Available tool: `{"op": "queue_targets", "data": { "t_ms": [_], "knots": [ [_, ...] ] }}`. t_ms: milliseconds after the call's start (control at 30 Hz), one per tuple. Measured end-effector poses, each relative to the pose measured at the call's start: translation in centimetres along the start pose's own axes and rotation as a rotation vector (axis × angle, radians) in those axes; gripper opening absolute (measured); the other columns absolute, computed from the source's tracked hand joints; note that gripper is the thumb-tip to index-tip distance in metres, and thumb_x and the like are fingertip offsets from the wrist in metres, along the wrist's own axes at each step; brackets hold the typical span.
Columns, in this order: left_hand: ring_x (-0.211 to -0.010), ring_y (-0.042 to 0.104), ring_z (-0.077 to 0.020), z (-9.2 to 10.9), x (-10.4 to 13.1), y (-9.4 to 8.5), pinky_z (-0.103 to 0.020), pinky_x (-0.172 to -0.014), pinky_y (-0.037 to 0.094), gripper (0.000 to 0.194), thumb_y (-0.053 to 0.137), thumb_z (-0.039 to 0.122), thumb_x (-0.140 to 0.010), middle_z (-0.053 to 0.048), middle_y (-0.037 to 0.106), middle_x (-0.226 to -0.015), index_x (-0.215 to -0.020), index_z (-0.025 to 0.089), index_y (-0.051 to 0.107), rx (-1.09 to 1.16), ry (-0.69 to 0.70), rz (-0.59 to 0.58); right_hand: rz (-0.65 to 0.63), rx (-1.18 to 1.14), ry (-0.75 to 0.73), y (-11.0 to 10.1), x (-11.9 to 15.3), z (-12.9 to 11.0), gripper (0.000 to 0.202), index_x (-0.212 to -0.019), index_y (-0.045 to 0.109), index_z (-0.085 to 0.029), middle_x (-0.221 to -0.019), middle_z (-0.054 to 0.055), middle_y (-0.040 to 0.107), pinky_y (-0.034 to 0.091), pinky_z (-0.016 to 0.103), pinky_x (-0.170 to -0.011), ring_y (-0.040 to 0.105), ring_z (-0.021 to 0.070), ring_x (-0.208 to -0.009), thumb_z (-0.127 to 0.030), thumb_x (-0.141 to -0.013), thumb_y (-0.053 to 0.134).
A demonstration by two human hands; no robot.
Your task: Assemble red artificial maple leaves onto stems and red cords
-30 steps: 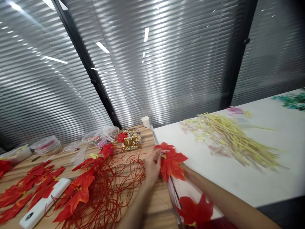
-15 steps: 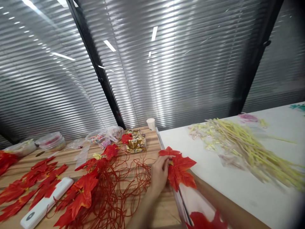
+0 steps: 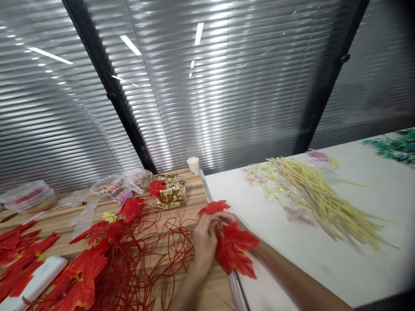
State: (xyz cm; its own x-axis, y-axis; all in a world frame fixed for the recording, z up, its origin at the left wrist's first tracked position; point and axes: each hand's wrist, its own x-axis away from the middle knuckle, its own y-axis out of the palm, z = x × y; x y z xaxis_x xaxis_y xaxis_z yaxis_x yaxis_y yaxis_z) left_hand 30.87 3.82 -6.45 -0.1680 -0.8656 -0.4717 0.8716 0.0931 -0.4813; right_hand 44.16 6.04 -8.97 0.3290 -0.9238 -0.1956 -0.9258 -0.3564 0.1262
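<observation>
Near the seam of the two tables, my left hand (image 3: 205,237) pinches the stem area of a red maple leaf (image 3: 235,248). Fingers of my right hand (image 3: 227,217) meet it there, closed on the same leaf and partly hidden behind it. Another red leaf (image 3: 214,207) shows just beyond the fingers. Tangled red cord (image 3: 139,255) spreads over the wooden table to the left of my left hand, with more red leaves (image 3: 84,270) beside it.
A white device (image 3: 43,278) lies at the lower left. Plastic tubs (image 3: 29,196), a gold wrapper (image 3: 170,192) and a paper cup (image 3: 193,165) stand farther back. Yellow stems (image 3: 317,190) cover part of the white table (image 3: 327,272); green foliage (image 3: 395,147) is far right.
The view has shifted right, so the tabletop things appear farther left. My right hand's fingers now show beside my left hand, and the leaf is turned. The leaf at the bottom edge is no longer visible.
</observation>
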Motion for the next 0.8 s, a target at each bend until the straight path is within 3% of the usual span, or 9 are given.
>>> {"op": "queue_targets", "data": {
  "t_ms": [167, 367, 467, 633, 700, 800],
  "knots": [
    [-0.063, 0.057, -0.0134, -0.4, -0.1, 0.3, -0.024, -0.061, 0.044, 0.006, 0.043, 0.018, -0.081, 0.0, 0.057, -0.068, -0.077, 0.018, 0.047, 0.18, -0.2, 0.019, -0.005, -0.148, 0.04, 0.0, -0.1, 0.6, 0.023, -0.087, 0.064, -0.015, -0.072, 0.002, 0.057, 0.043, 0.025, -0.063, 0.052, 0.0116, -0.063, -0.027, -0.067, 0.066],
    [-0.055, 0.051, -0.0101, -1.3, -0.1, 0.6, -0.02, -0.052, 0.04, 0.008, 0.049, 0.021, -0.076, 0.003, 0.05, -0.063, -0.071, 0.018, 0.043, 0.281, -0.294, 0.057, -0.106, 0.055, 0.047, -0.4, 0.4, -0.5, 0.034, -0.104, 0.06, -0.014, -0.064, -0.002, 0.049, 0.037, 0.02, -0.052, 0.042, 0.0075, -0.055, -0.026, -0.072, 0.063],
    [-0.057, 0.051, -0.0098, -1.5, -0.3, 0.6, -0.02, -0.054, 0.041, 0.011, 0.051, 0.02, -0.073, 0.002, 0.049, -0.062, -0.067, 0.017, 0.042, 0.362, -0.349, 0.074, -0.18, 0.061, 0.031, -0.6, 0.0, -0.7, 0.041, -0.107, 0.059, -0.013, -0.071, -0.001, 0.052, 0.039, 0.02, -0.056, 0.045, 0.0074, -0.058, -0.025, -0.069, 0.066],
    [-0.06, 0.055, -0.0108, -1.4, -0.9, 0.2, -0.022, -0.058, 0.045, 0.015, 0.059, 0.022, -0.068, -0.001, 0.056, -0.066, -0.073, 0.014, 0.048, 0.569, -0.473, 0.066, -0.143, 0.004, 0.035, -0.7, -0.6, -0.1, 0.039, -0.101, 0.059, -0.013, -0.079, 0.003, 0.059, 0.044, 0.027, -0.071, 0.055, 0.0116, -0.071, -0.027, -0.066, 0.07],
    [-0.061, 0.057, -0.0118, -1.0, -1.0, -0.2, -0.023, -0.059, 0.047, 0.02, 0.061, 0.025, -0.069, -0.002, 0.058, -0.068, -0.08, 0.013, 0.051, 0.562, -0.456, 0.06, -0.117, -0.037, 0.052, -0.8, -0.6, -0.1, 0.039, -0.099, 0.059, -0.014, -0.078, 0.002, 0.06, 0.044, 0.028, -0.073, 0.057, 0.0122, -0.072, -0.028, -0.065, 0.072],
    [-0.069, 0.059, -0.0139, -0.2, -1.2, -1.0, -0.025, -0.063, 0.047, 0.026, 0.059, 0.03, -0.073, -0.005, 0.061, -0.081, -0.094, 0.014, 0.056, 0.384, -0.276, 0.039, -0.088, -0.061, 0.074, -1.0, -0.5, -0.4, 0.04, -0.103, 0.057, -0.015, -0.082, 0.003, 0.061, 0.046, 0.028, -0.072, 0.058, 0.0124, -0.074, -0.029, -0.069, 0.07]
  ]
}}
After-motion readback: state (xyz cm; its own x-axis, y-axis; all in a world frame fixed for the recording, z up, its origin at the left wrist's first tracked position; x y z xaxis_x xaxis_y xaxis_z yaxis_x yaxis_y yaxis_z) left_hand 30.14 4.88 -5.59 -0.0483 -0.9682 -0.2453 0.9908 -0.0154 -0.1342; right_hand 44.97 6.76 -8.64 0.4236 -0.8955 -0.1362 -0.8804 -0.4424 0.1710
